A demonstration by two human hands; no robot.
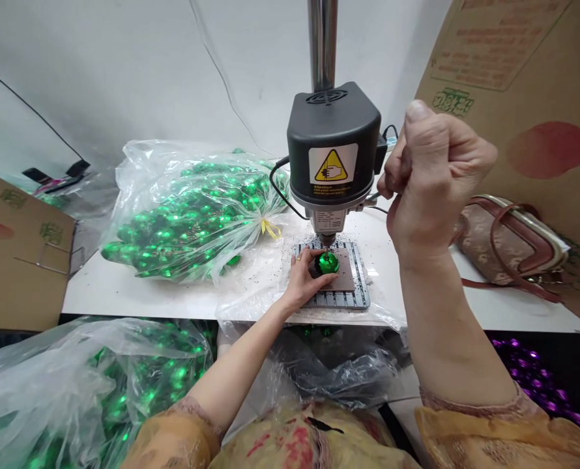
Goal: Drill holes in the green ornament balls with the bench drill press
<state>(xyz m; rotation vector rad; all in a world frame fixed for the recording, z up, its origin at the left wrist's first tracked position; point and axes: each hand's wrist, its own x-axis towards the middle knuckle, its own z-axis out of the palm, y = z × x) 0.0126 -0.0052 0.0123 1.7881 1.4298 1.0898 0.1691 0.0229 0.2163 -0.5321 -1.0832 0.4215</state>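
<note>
Right hand [436,176] partly hides lever [372,198]; left hand [304,279] holds green ball [329,263].

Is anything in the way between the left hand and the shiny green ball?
No, nothing visible stands between them: the left hand curls around the green ball, right under the drill.

Drill press [333,133], black housing: white warning label [333,164], yellow triangle with a hand pictogram, "Attention" below it; fine print too small. Pale rating plate [330,220] under the housing: unreadable. Right carton [505,98]: red text block at top, green print under it, plain red disc, none legible. Left carton [21,273]: green marks, red disc part, unreadable.
</note>
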